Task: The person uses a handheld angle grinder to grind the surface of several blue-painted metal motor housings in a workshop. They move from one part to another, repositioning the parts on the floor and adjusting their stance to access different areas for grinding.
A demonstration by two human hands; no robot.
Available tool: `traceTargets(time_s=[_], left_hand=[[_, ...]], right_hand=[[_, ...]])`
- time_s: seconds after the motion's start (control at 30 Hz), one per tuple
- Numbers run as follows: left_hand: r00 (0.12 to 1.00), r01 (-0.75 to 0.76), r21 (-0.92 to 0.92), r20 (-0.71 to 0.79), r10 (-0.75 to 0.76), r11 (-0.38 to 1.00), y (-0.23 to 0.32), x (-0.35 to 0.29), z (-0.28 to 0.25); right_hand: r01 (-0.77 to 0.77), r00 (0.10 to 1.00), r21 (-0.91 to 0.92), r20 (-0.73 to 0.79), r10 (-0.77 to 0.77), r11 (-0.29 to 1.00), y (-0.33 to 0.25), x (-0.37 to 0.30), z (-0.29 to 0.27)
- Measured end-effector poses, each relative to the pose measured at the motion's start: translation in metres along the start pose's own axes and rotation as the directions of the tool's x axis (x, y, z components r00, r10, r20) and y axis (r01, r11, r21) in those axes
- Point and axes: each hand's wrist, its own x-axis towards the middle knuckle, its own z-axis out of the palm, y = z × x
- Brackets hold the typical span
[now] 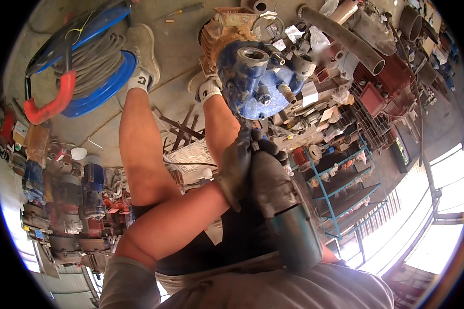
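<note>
A worn grey-and-teal power tool (286, 216), shaped like an impact wrench, lies at a slant in front of my body with its nose toward the pump. My left hand (237, 162), in a dark glove, is closed around its nose end, gloved fingers showing at the front. Behind the tool's body my right hand is hidden; only a bit of the right forearm (329, 251) shows at lower right. Just beyond the left hand stands a blue pump casing (265, 98) with open ports and a protruding threaded fitting. A rusty brown motor (224, 38) is joined behind it.
Left lies a blue cable reel (100, 100) with a red handle (51, 100). Farther off is a screwdriver (191, 8). Right of the pump, a long pipe (345, 38) rests among piled metal parts near a blue shelf rack (327, 195). Several motors (93, 185) line the left.
</note>
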Motion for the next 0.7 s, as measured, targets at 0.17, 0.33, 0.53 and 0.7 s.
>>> traceTargets(time_s=[0.17,0.33,0.53,0.7], left_hand=[[0.995,-0.104,0.066,0.017,0.103,0.992,-0.015,0.008,-0.002],[0.984,0.022,-0.032,0.18,-0.016,0.999,-0.01,-0.017,0.018],[0.935,0.077,0.16,0.33,-0.127,0.984,0.01,-0.053,0.076],[0.955,-0.056,0.186,0.296,-0.002,0.981,0.014,-0.018,0.098]], right_hand=[[0.09,0.996,-0.015,-0.018,-0.09,0.996,0.016,0.002,0.0],[0.284,0.958,-0.207,0.025,-0.285,0.936,0.003,-0.023,-0.001],[0.383,0.923,-0.22,0.139,-0.36,0.897,-0.038,-0.036,-0.014],[0.08,0.993,0.501,-0.119,-0.023,0.861,-0.01,0.0,-0.005]])
